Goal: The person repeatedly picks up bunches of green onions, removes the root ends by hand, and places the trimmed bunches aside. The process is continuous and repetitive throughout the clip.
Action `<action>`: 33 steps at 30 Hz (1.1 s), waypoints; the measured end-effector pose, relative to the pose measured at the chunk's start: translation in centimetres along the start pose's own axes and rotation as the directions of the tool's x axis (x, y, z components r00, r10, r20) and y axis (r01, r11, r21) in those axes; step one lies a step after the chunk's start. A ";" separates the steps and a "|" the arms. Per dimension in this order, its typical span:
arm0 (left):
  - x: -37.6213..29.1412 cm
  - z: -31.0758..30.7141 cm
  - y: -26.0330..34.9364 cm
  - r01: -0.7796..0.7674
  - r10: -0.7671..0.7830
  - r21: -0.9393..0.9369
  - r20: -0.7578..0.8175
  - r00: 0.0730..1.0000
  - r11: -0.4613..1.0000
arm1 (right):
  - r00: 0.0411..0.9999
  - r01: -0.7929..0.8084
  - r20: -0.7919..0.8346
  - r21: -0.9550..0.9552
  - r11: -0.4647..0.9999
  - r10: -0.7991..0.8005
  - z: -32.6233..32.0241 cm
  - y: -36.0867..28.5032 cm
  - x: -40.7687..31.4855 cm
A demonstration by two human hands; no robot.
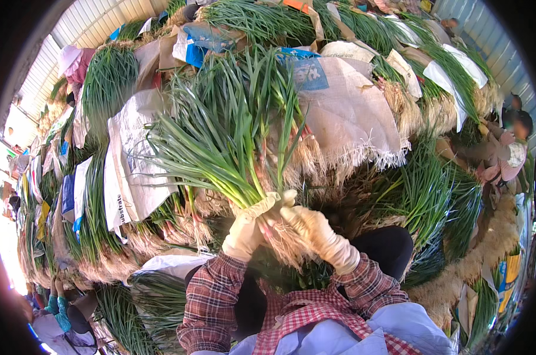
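Observation:
My left hand (248, 228), in a pale glove, is wrapped around a bunch of green onions (230, 171) just above its white and pinkish bases. The green leaves fan up and to the left; the stringy roots (285, 242) hang towards my lap. My right hand (314, 233), also gloved, is beside the bases and roots with its fingers curled. Its fingertips are close to the left hand's, and whether they pinch a stalk is hard to tell. Behind the bunch lies a heap of green onions (310, 153) with their roots facing me, partly covered by a woven sack (347, 111).
A white printed sack (137, 164) covers onions at left. More onions (427, 191) lie right of my knee (383, 250) and in a pile (161, 301) at lower left. People work nearby: one at right (503, 155), one at lower left (66, 324), one at upper left (74, 64).

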State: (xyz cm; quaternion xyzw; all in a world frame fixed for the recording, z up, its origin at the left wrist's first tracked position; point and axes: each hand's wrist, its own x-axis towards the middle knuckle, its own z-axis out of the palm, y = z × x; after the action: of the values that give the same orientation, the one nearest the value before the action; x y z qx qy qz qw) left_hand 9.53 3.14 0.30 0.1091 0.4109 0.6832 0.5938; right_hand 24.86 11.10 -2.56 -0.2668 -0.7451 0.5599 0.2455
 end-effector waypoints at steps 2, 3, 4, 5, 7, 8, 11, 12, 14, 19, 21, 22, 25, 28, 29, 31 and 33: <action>0.1 -0.7 -0.1 -0.009 0.009 -0.003 0.055 0.998 1.000 | 0.991 -0.130 0.008 0.350 0.927 0.136 -1.3 -0.3 0.9; 0.0 -0.4 -0.3 -0.014 0.015 -0.031 0.006 1.000 0.999 | 0.968 -0.248 0.086 0.476 0.844 0.235 -1.7 -0.8 1.8; -0.1 0.1 -0.6 -0.024 0.022 -0.058 -0.044 0.999 0.998 | 0.932 -0.358 0.178 0.581 0.731 0.315 -2.0 -1.3 2.9; -0.2 0.4 -0.8 -0.035 0.027 -0.084 -0.094 0.995 0.996 | 0.884 -0.460 0.278 0.661 0.593 0.376 -2.1 -1.6 4.0; -0.4 0.7 -0.7 -0.029 0.026 -0.051 -0.070 0.997 0.998 | 0.921 -0.389 0.253 0.611 0.689 0.295 -1.0 -0.6 6.6; -0.4 -0.1 -1.1 -0.035 0.034 -0.019 -0.047 0.998 0.999 | 0.909 -0.417 0.258 0.518 0.747 0.329 -0.4 -0.3 7.1; -0.3 -1.4 -1.1 -0.049 0.053 0.091 -0.041 0.998 0.995 | 0.992 -0.117 -0.055 -0.107 0.987 0.112 1.7 1.3 7.8; -0.6 -1.3 -1.0 -0.045 0.051 0.088 -0.064 0.997 0.995 | 0.983 -0.055 -0.182 -0.475 0.878 -0.037 2.3 2.6 7.7; -1.1 -0.1 -1.0 -0.085 0.076 -0.066 -0.137 0.988 0.994 | 0.950 -0.135 -0.308 -0.275 0.952 0.046 1.2 5.8 7.2; -1.8 -1.4 -0.6 -0.029 0.024 -0.054 -0.079 0.997 0.998 | 0.893 -0.449 0.194 0.446 0.774 0.406 -0.1 0.1 6.1; -1.9 -1.3 -0.4 0.029 -0.017 0.093 -0.121 0.993 0.995 | 0.967 -0.252 0.085 0.429 0.867 0.239 2.6 0.9 7.0; -1.7 -1.8 -0.8 -0.007 0.019 0.116 -0.105 0.994 0.993 | 0.927 -0.374 0.166 0.382 0.845 0.336 2.9 -0.6 7.1; -1.4 -2.7 -1.0 -0.023 0.044 0.178 -0.115 0.992 0.984 | 0.955 -0.295 0.022 -0.062 0.953 0.297 2.8 -1.4 7.2; -1.2 -1.9 -1.1 -0.034 0.048 0.084 -0.170 0.984 0.996 | 0.969 -0.085 -0.233 0.007 0.996 0.084 3.9 4.7 6.4; -1.4 -1.9 -1.0 -0.062 0.066 0.026 -0.179 0.982 0.998 | 0.955 -0.151 -0.195 0.322 0.935 0.222 2.7 6.1 5.7; -2.3 -2.0 -0.5 -0.126 0.105 -0.088 -0.211 0.972 0.988 | 0.904 -0.252 0.005 0.814 0.523 0.428 -1.3 8.3 4.1; -2.8 -3.8 0.1 -0.081 0.080 -0.004 -0.103 0.992 0.997 | 0.968 0.127 -0.250 0.409 0.904 -0.023 -1.0 8.9 -0.5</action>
State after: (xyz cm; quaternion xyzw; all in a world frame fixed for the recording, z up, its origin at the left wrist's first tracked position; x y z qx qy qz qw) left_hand 7.75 -1.01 -1.12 0.0880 0.4334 0.7128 0.5444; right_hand 26.94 13.52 -10.91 -0.2439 -0.5814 0.6612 0.4066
